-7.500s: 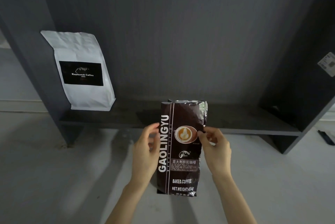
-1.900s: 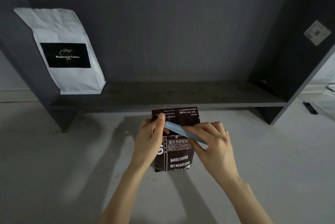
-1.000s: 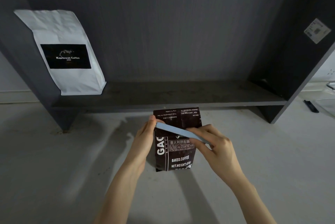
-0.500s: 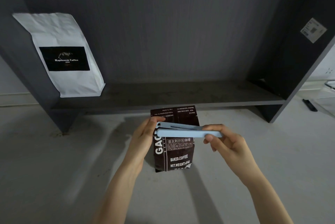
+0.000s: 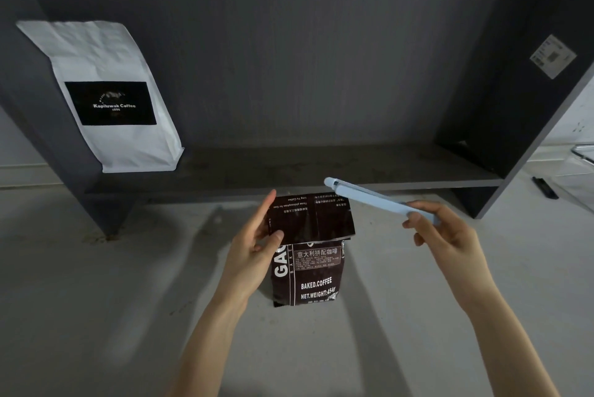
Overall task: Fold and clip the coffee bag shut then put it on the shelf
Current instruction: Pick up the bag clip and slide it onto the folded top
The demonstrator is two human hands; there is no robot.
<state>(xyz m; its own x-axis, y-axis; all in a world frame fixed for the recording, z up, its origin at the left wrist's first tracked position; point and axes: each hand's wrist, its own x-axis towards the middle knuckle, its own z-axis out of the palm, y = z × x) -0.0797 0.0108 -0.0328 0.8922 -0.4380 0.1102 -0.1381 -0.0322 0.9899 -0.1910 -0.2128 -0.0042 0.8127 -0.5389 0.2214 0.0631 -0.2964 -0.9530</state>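
Risk: fold springs open. The bag's (image 5: 307, 255) folded-over top is pinned only at its left edge by the left hand (image 5: 254, 252); the right side of the flap is free and looks slightly lifted, so stiff foil could unroll before the clip (image 5: 379, 200) goes on.
Risk, clip: it is pinched only at one end, so it could twist or slide off the fold at an angle and catch just part of the flap.
Risk, bag: it stands on the floor on a narrow base; a sideways push from the clip could tip it.
Left hand: thumb in front of the flap, fingers behind, closed on the bag's upper left edge.
Right hand (image 5: 450, 236): raised to the right of the bag, fingers curled round the clip's near end, the far end pointing up-left above the bag and clear of it.
Bag position: upright, just in front of the shelf (image 5: 321, 168), not yet on it.
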